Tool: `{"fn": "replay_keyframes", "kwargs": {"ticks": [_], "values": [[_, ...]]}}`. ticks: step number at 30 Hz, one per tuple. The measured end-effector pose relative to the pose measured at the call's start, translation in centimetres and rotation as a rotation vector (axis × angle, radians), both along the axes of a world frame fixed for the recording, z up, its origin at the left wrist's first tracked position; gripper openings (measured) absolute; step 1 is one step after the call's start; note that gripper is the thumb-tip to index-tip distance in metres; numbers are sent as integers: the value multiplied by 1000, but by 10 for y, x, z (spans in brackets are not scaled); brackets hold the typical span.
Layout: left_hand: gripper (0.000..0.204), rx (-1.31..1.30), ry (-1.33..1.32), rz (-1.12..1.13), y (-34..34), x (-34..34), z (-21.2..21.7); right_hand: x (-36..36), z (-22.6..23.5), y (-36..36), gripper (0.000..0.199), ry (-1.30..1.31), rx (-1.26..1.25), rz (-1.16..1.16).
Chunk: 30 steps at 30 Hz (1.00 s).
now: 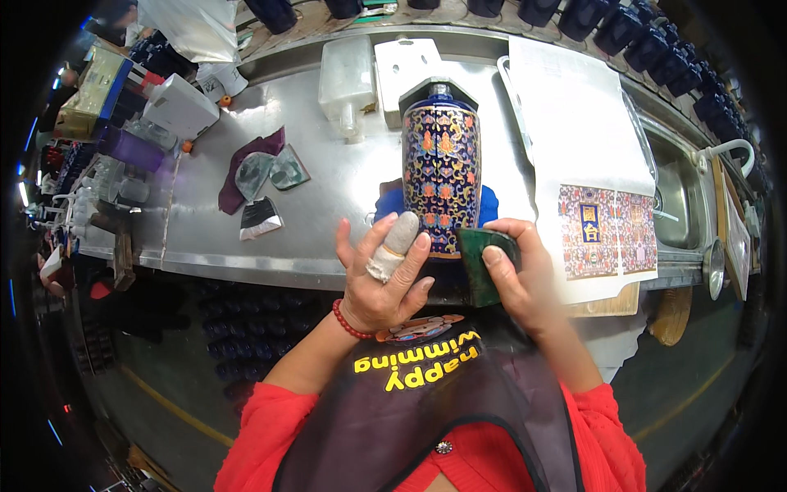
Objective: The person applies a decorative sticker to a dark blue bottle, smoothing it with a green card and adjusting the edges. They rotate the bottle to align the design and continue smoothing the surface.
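Observation:
A dark blue bottle (441,164) with a colourful floral pattern lies in front of me, its neck pointing away against a grey angular holder (406,100). Blue material (489,205) shows beneath its sides. My left hand (385,275) is at the bottle's near left end, fingers spread and holding nothing visible; one finger wears a grey cover with white wrapping. In my right hand (520,266) is a flat dark green scraper-like piece (484,266), gripped between thumb and fingers beside the bottle's near right end. Whether its edge touches the bottle, I cannot tell.
Right of the bottle, patterned decal sheets (607,256) lie by white paper (574,115). Farther right is a sink (676,197) with a faucet (730,148). Purple cloth (242,168) and green scraps (288,170) lie left. A clear container (344,78) stands behind; several blue vessels (619,31) line the back.

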State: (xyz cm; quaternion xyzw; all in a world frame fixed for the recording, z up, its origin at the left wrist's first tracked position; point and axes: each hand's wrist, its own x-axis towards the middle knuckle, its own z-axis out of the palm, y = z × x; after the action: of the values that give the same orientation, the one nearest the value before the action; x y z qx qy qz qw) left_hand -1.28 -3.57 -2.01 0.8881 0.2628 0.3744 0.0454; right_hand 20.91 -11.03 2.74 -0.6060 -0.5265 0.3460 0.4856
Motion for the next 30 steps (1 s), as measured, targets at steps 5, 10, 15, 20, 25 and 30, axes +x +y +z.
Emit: {"fn": "replay_keyframes", "kwargs": {"ticks": [5,10,15,20,25,30], "values": [[47,45,2,-7,0,0,1,0,-7,-2,23,-85,78,-15],[46,53,21,-26,3,-1,8,2,-4,5,25,-69,116,10],[62,-167,-99,-38,13,6,20,18,20,18,28,-229,119,59],[93,-164,37,-14,39,16,34,31,37,37,29,-297,171,38],[95,-232,29,3,75,28,42,32,34,67,44,-720,325,2],[94,-296,32,-40,86,36,41,30,27,89,68,-896,333,139]]}}
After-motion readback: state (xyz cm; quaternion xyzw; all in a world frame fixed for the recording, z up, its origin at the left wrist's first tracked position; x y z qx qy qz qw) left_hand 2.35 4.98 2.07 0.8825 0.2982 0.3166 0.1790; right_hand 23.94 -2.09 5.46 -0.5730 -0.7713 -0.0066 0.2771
